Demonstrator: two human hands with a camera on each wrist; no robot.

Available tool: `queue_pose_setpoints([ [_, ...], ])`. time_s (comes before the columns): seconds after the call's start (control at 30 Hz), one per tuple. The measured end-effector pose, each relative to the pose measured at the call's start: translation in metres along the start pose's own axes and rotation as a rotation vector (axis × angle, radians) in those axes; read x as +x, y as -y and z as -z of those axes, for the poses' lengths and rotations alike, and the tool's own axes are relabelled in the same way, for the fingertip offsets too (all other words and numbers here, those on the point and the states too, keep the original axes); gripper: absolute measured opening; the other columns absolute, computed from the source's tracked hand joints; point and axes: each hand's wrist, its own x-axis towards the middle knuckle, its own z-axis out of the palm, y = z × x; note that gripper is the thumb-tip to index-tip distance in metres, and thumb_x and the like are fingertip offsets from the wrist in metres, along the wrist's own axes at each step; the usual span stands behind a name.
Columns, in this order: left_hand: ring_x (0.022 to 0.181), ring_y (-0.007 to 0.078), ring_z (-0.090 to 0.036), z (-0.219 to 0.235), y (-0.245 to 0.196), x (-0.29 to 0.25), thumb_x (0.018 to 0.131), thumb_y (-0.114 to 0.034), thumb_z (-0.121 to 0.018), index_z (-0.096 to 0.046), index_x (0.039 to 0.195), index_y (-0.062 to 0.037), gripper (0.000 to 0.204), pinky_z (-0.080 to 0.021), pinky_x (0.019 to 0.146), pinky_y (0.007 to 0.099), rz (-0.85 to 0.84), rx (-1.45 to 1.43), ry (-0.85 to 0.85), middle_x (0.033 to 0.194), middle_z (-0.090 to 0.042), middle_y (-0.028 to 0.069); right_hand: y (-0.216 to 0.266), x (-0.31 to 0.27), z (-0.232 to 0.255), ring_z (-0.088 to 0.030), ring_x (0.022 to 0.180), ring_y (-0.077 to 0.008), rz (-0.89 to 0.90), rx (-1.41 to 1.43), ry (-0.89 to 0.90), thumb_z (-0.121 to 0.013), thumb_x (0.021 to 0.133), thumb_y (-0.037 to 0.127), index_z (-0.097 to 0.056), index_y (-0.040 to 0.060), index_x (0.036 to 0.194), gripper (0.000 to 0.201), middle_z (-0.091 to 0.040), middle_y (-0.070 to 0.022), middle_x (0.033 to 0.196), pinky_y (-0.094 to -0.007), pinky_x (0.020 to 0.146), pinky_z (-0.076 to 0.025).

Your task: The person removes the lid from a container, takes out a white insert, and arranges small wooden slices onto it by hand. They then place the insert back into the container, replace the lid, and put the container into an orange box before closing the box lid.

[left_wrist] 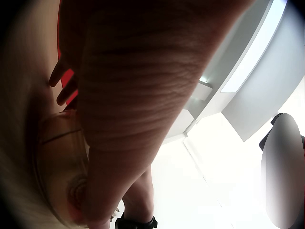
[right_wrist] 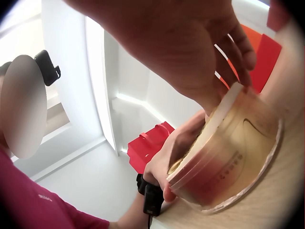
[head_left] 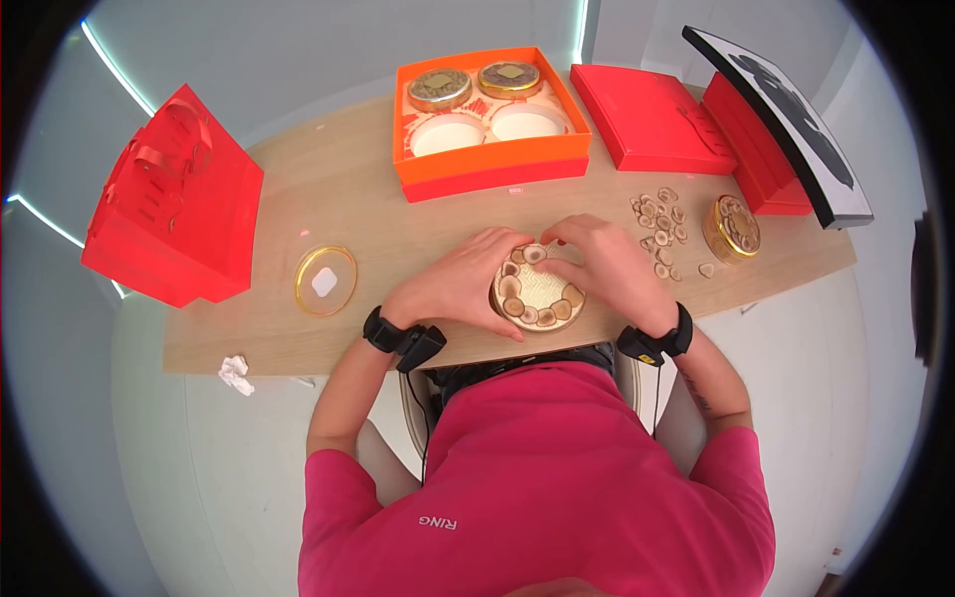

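A round clear tub (head_left: 542,289) (right_wrist: 228,157) stands near the table's front edge, with brown-rimmed slices (head_left: 546,316) laid in a ring on its patterned, pale gold top. My left hand (head_left: 463,279) grips the tub's left side, fingers behind and thumb in front. Over the tub's back right rim is my right hand (head_left: 612,264), fingertips bent down at the ring; whether they pinch a slice is hidden. In the left wrist view the tub (left_wrist: 62,167) lies beside the left hand (left_wrist: 128,86). The right hand (right_wrist: 190,52) hangs above the rim in the right wrist view.
Loose slices (head_left: 662,221) and a filled gold-lidded jar (head_left: 731,229) are at the right. Behind stands an orange box (head_left: 492,164) with two jars and two round recesses. A red lid (head_left: 647,119), black-edged panel (head_left: 786,119), red bag (head_left: 179,219), gold-rimmed clear lid (head_left: 325,282) and crumpled tissue (head_left: 236,374) surround.
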Motion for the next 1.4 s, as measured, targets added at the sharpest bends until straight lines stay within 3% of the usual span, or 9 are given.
queue_pose_setpoints([
  [0.57, 0.144, 0.0378, -0.056, 0.001, -0.003, 0.001, 0.066, -0.039, -0.109, -0.052, 0.154, -0.0064, 0.110, -0.046, 0.123, 0.0476, -0.039, -0.008, -0.014, 0.150, -0.059, 0.0144, -0.009, -0.001, 0.010, -0.080, 0.101, -0.0363, -0.026, 0.011, -0.025, -0.082, 0.102, 0.019, -0.083, 0.0038, 0.118, 0.022, -0.083, -0.0159, 0.115, -0.0452, 0.090, -0.062],
  [0.67, 0.145, 0.0377, -0.056, 0.001, -0.001, 0.001, 0.066, -0.039, -0.109, -0.053, 0.154, -0.0063, 0.110, -0.047, 0.123, 0.0473, -0.058, -0.004, -0.026, 0.150, -0.059, 0.0144, -0.048, -0.005, 0.036, -0.081, 0.099, -0.0352, -0.162, -0.129, -0.206, -0.082, 0.100, 0.014, -0.082, 0.0029, 0.119, 0.022, -0.084, -0.0171, 0.112, -0.0442, 0.087, -0.062],
  [0.73, 0.145, 0.0384, -0.056, 0.000, 0.000, 0.000, 0.067, -0.044, -0.108, -0.052, 0.155, -0.0045, 0.111, -0.046, 0.124, 0.0477, -0.064, -0.002, -0.026, 0.150, -0.060, 0.0158, -0.071, -0.016, 0.063, -0.079, 0.102, -0.0401, -0.339, -0.268, -0.203, -0.077, 0.100, 0.016, -0.082, 0.0065, 0.118, 0.021, -0.082, -0.0174, 0.109, -0.0499, 0.090, -0.062],
  [0.83, 0.147, 0.0398, -0.055, 0.000, 0.001, 0.001, 0.068, -0.053, -0.107, -0.051, 0.156, -0.0012, 0.116, -0.043, 0.127, 0.0485, -0.059, -0.004, -0.006, 0.151, -0.059, 0.0184, -0.115, -0.034, 0.079, -0.079, 0.103, -0.0408, -0.544, -0.388, -0.077, -0.079, 0.097, 0.015, -0.081, 0.0064, 0.116, 0.021, -0.082, -0.0190, 0.108, -0.0510, 0.090, -0.062],
  [0.93, 0.147, 0.0388, -0.055, 0.001, -0.001, 0.001, 0.068, -0.048, -0.107, -0.052, 0.156, -0.0032, 0.113, -0.044, 0.126, 0.0477, -0.051, -0.008, -0.005, 0.152, -0.059, 0.0167, -0.139, -0.042, 0.070, -0.078, 0.102, -0.0433, -0.583, -0.348, -0.130, -0.080, 0.093, 0.015, -0.079, 0.0049, 0.114, 0.023, -0.081, -0.0211, 0.106, -0.0531, 0.088, -0.061],
  [1.0, 0.146, 0.0378, -0.055, 0.001, -0.003, 0.000, 0.067, -0.039, -0.109, -0.053, 0.155, -0.0065, 0.109, -0.046, 0.124, 0.0467, -0.057, -0.005, -0.023, 0.152, -0.059, 0.0143, -0.148, -0.043, 0.066, -0.078, 0.102, -0.0437, -0.552, -0.349, -0.104, -0.080, 0.092, 0.014, -0.078, 0.0040, 0.111, 0.022, -0.081, -0.0221, 0.105, -0.0536, 0.088, -0.061],
  [1.1, 0.148, 0.0386, -0.055, 0.001, -0.001, 0.000, 0.069, -0.052, -0.106, -0.051, 0.156, -0.0021, 0.115, -0.044, 0.127, 0.0480, -0.048, 0.005, 0.002, 0.152, -0.059, 0.0166, -0.147, -0.042, 0.063, -0.078, 0.102, -0.0438, -0.534, -0.344, -0.114, -0.080, 0.091, 0.012, -0.075, 0.0026, 0.108, 0.020, -0.081, -0.0235, 0.104, -0.0541, 0.088, -0.060],
  [1.3, 0.148, 0.0410, -0.055, 0.002, -0.004, 0.000, 0.066, -0.052, -0.108, -0.048, 0.159, -0.0015, 0.121, -0.046, 0.126, 0.0488, 0.051, -0.023, 0.022, 0.155, -0.058, 0.0195, -0.150, -0.040, 0.067, -0.079, 0.093, -0.0427, -0.535, -0.277, -0.147, -0.081, 0.091, 0.010, -0.073, 0.0006, 0.105, 0.018, -0.081, -0.0224, 0.096, -0.0520, 0.083, -0.061],
  [1.4, 0.150, 0.0394, -0.055, -0.001, -0.003, -0.003, 0.064, -0.039, -0.111, -0.045, 0.164, -0.0058, 0.124, -0.047, 0.125, 0.0463, 0.055, -0.048, -0.061, 0.159, -0.056, 0.0179, -0.138, -0.037, 0.071, -0.079, 0.087, -0.0398, -0.507, -0.209, -0.198, -0.082, 0.092, 0.008, -0.074, 0.0000, 0.107, 0.019, -0.081, -0.0211, 0.092, -0.0474, 0.080, -0.061],
])
